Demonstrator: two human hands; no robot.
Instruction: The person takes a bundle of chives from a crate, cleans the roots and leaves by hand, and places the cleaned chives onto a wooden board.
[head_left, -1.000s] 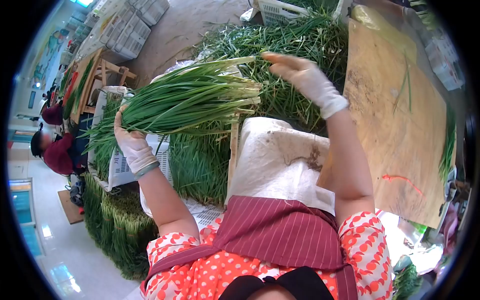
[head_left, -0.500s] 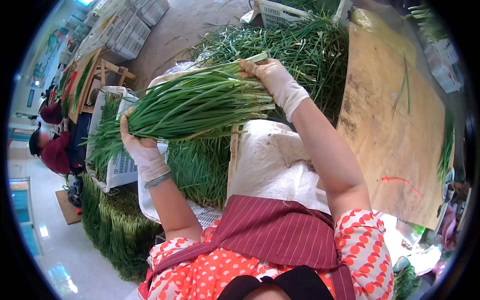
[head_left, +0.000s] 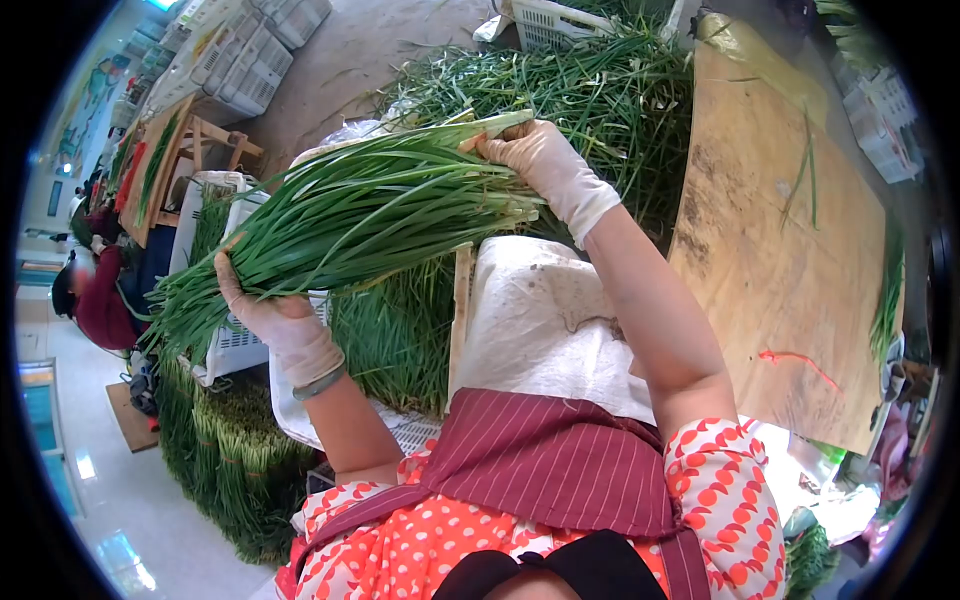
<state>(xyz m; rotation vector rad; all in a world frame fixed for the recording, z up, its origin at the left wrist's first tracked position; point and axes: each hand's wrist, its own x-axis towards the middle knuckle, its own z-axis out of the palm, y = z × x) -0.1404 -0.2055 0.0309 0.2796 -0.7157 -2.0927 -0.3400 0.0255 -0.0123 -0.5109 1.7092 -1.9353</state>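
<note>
A long bunch of green leafy stalks (head_left: 370, 210) lies across both my gloved hands, pale root ends to the right and leaf tips to the left. My left hand (head_left: 275, 315) supports the leafy end from below, thumb and fingers curled around it. At the pale end, my right hand (head_left: 545, 170) grips the stalks, fingertips on their upper side. Below the bunch, more stalks (head_left: 395, 330) stand packed beside a white cloth (head_left: 530, 310).
A heap of loose stalks (head_left: 620, 110) lies ahead. At right is a wooden board (head_left: 790, 250) with a red tie (head_left: 800, 362). White crates (head_left: 250, 70) are stacked at upper left. Bundled stalks (head_left: 235, 450) stand lower left. A co-worker (head_left: 100, 300) is at far left.
My right hand has come down from open above the heap and closed on the bunch's pale end. My left hand has shifted slightly left and down along the leaves.
</note>
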